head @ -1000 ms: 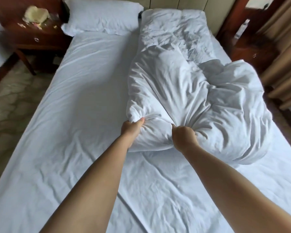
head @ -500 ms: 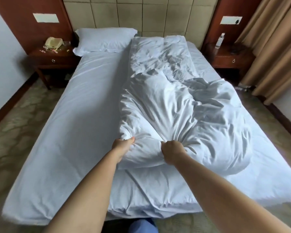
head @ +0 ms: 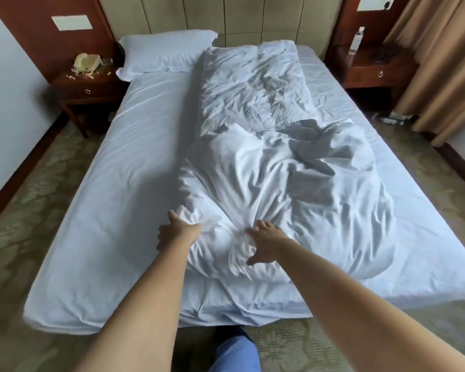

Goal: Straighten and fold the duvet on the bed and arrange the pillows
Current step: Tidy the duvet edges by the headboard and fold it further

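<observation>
here, hands (head: 220,240) spread at duvet (head: 279,183) edge

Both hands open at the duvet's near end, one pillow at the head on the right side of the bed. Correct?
Not quite. The head view shows the pillow on the left side of the bed, by the left nightstand. The rest holds: left hand and right hand are open at the near end of the duvet.

Two bare arms stretched forward, both hands with fingers spread.
The left hand (head: 176,232) is at the end of a straight left forearm, its thumb pointing up and its fingers extended downward. The right hand (head: 266,244) lies palm down, fingers straight and fanned out, thumb pointing toward the person.
</observation>
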A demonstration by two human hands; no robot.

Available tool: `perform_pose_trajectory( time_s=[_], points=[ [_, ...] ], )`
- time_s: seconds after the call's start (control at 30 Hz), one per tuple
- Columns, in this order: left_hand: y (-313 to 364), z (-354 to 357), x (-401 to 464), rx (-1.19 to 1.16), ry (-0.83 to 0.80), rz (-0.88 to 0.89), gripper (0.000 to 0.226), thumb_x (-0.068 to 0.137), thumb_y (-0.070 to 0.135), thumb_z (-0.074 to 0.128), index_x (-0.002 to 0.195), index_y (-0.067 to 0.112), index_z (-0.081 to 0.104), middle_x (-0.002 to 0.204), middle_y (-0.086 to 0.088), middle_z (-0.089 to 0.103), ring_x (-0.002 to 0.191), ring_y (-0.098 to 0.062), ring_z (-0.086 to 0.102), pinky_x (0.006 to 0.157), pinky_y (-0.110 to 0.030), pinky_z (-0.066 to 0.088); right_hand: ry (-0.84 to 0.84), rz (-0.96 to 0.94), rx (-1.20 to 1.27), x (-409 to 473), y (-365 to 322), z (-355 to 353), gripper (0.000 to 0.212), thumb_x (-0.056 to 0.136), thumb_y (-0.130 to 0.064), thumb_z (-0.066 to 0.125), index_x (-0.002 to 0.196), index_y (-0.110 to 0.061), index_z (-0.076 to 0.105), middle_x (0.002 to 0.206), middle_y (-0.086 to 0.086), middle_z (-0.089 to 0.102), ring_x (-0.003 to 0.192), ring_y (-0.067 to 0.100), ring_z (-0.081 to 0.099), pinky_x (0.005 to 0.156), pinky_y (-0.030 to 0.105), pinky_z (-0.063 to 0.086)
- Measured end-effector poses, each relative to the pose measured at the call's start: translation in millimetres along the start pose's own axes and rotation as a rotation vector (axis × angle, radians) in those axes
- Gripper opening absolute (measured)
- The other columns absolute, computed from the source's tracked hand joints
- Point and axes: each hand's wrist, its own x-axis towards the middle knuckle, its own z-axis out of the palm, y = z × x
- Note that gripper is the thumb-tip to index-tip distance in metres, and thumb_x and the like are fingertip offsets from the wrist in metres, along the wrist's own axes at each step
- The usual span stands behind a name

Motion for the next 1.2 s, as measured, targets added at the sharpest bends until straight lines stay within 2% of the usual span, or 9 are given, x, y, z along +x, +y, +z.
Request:
perform_pose_trajectory(
  time_s=[0.1,0.27,0.6,0.77,0.87,0.93,1.03,1.1,1.2],
  points=[
    [19.9,2.6,23.2,0.232,-0.017,0.231,0.089,0.085,0.040,0.061,0.151,0.033,0.003,0.150,-0.017,0.024,0.131,-0.037,0.038,0.105,-0.042,0.037,0.151,0.008,-0.118,22.3,19.9,-19.4,0.078,0.080,-0.050,0.066,0.146,-0.027,0.030,0.155,0.009,0.018,0.142,0.025,0.019,0.112,0.038,0.024],
    [88.5,15.2,54.7,0.494,-0.218,0.670,0.078,0.088,0.030,0.056,0.151,0.032,0.011,0.154,-0.004,0.020,0.136,-0.027,0.035,0.107,-0.039,0.038,0.145,0.091,-0.162,63.8,47.8,-61.8,0.076,0.083,-0.046,0.064,0.147,-0.026,0.027,0.156,0.007,0.016,0.143,0.025,0.017,0.114,0.036,0.021],
    [187.4,21.0,113.7,0.602,-0.219,0.842,0.077,0.085,0.029,0.062,0.149,0.029,0.018,0.149,-0.004,0.022,0.134,-0.028,0.033,0.102,-0.040,0.041,0.127,0.201,-0.136,132.1,104.5,-122.3,0.091,0.077,-0.059,0.065,0.149,-0.022,0.022,0.157,0.006,0.017,0.143,0.024,0.019,0.115,0.037,0.021],
    [224.5,33.5,137.6,0.670,-0.184,0.895,0.081,0.085,0.041,0.064,0.150,0.027,0.018,0.156,-0.006,0.015,0.142,-0.027,0.018,0.113,-0.042,0.027,0.004,0.284,-0.196,170.6,135.8,-137.9,0.105,0.073,-0.066,0.063,0.151,-0.017,0.015,0.158,0.007,0.015,0.144,0.025,0.016,0.116,0.045,0.011],
    [237.7,38.0,146.1,0.764,-0.134,0.827,0.090,0.081,0.054,0.062,0.151,0.029,0.011,0.158,-0.005,0.011,0.146,-0.026,0.009,0.114,-0.056,0.003,-0.066,0.338,-0.163,186.2,145.9,-133.7,0.087,0.076,-0.060,0.064,0.145,-0.016,0.034,0.143,0.005,0.045,0.132,0.023,0.042,0.109,0.041,0.030],
    [245.3,40.3,153.7,0.822,-0.189,0.757,0.089,0.078,0.060,0.061,0.149,0.027,0.018,0.148,-0.005,0.032,0.138,-0.026,0.029,0.111,-0.061,0.006,-0.088,0.283,-0.166,190.8,148.7,-136.0,0.064,0.083,-0.055,0.060,0.135,-0.020,0.048,0.131,0.004,0.057,0.120,0.022,0.055,0.094,0.034,0.045],
    [255.7,34.3,167.8,0.855,-0.202,0.841,0.044,0.089,0.050,0.052,0.124,0.022,0.051,0.122,-0.003,0.061,0.111,-0.023,0.055,0.101,-0.035,0.029,0.082,0.053,-0.236,207.5,155.5,-161.9,0.047,0.093,-0.050,0.050,0.119,-0.013,0.060,0.116,0.009,0.066,0.108,0.027,0.064,0.084,0.036,0.049],
    [266.5,24.2,180.3,0.761,-0.076,0.919,0.027,0.095,0.034,0.045,0.113,0.019,0.057,0.116,-0.008,0.065,0.099,-0.022,0.058,0.086,-0.018,0.030,0.437,-0.155,-0.318,228.8,162.5,-187.6,0.045,0.081,-0.050,0.068,0.093,-0.007,0.069,0.085,0.014,0.072,0.076,0.030,0.071,0.063,0.033,0.053],
    [281.9,17.7,197.3,0.820,0.208,1.015,0.024,0.096,0.025,0.045,0.118,0.022,0.052,0.118,-0.004,0.064,0.110,-0.022,0.059,0.094,-0.030,0.031,0.736,-0.189,-0.462,260.7,177.9,-213.8,0.047,0.049,-0.052,0.087,0.056,-0.012,0.065,0.050,0.004,0.059,0.040,0.022,0.059,0.042,0.021,0.041]
  ],
)
